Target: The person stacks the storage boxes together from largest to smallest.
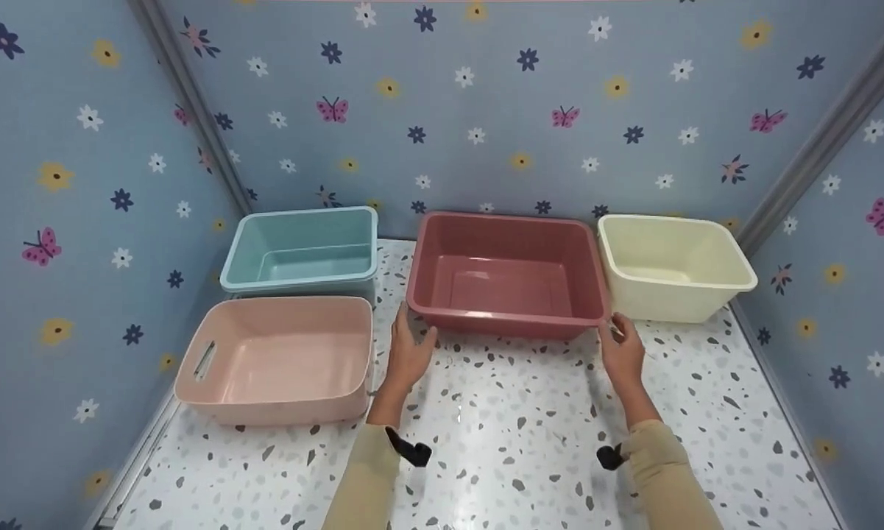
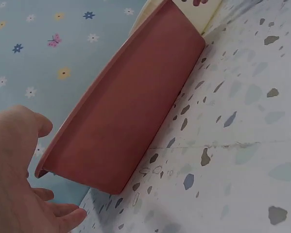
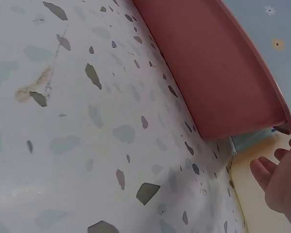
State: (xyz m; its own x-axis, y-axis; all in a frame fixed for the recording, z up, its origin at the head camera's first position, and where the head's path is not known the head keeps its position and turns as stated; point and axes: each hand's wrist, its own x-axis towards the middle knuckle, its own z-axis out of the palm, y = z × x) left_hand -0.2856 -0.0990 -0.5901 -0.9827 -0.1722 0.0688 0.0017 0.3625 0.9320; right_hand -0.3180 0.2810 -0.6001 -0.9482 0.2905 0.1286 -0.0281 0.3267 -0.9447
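Observation:
A dusty-red plastic tub (image 1: 508,325) stands on the speckled floor against the back wall, with nothing in it. My left hand (image 1: 410,358) is at its front left corner, thumb spread from the fingers. In the left wrist view, these fingers (image 2: 62,213) reach round the corner without closing on the rim. Beside the front right corner is my right hand (image 1: 624,357), its fingers loosely bent between the red tub and a cream tub (image 1: 662,302). The right wrist view has this hand (image 3: 283,182) just off the red tub's corner, holding nothing.
At the left, a light-blue tub (image 1: 302,285) stands behind a pink basin (image 1: 287,411) with a handle slot. The cream tub is close against the red tub's right side. Flowered blue walls (image 1: 471,96) enclose the white speckled floor (image 1: 515,427) at the back and both sides.

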